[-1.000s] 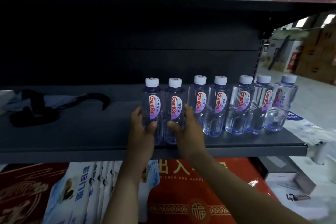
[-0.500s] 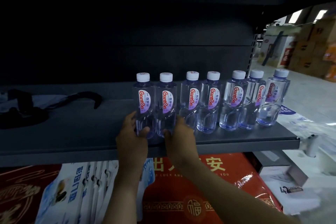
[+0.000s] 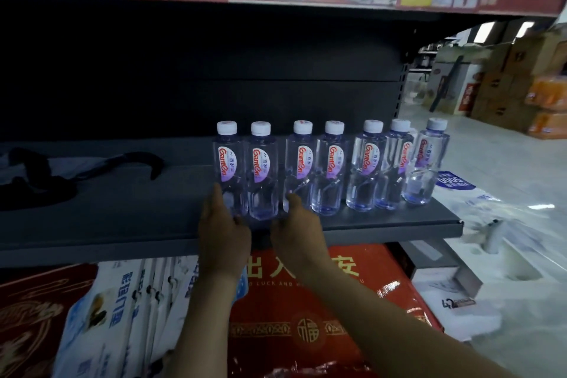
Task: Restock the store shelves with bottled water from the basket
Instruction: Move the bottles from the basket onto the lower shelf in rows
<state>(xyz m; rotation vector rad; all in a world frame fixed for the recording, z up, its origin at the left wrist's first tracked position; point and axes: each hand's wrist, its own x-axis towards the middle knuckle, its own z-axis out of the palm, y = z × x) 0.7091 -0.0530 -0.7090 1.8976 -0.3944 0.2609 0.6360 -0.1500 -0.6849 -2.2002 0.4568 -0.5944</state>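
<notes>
Seven clear plastic bottles (image 3: 333,163), ribbed, waisted, white screw caps, red-and-purple labels, upright in row at right end of shelf (image 3: 122,218). Shelf is flat matte dark-grey metal.

Around: black cloth (image 3: 36,184) lying at shelf's left; glossy red box (image 3: 306,316) and white printed bags (image 3: 122,316) below; brown cartons (image 3: 506,80) far right.

Left hand (image 3: 224,233) at shelf's front edge, fingers nearly straight along left side of end bottle (image 3: 228,159), thumb before its base, loose. Right hand (image 3: 296,235) relaxed, holding nothing, fingers pointing up just right of second bottle (image 3: 260,163); contact unclear.
</notes>
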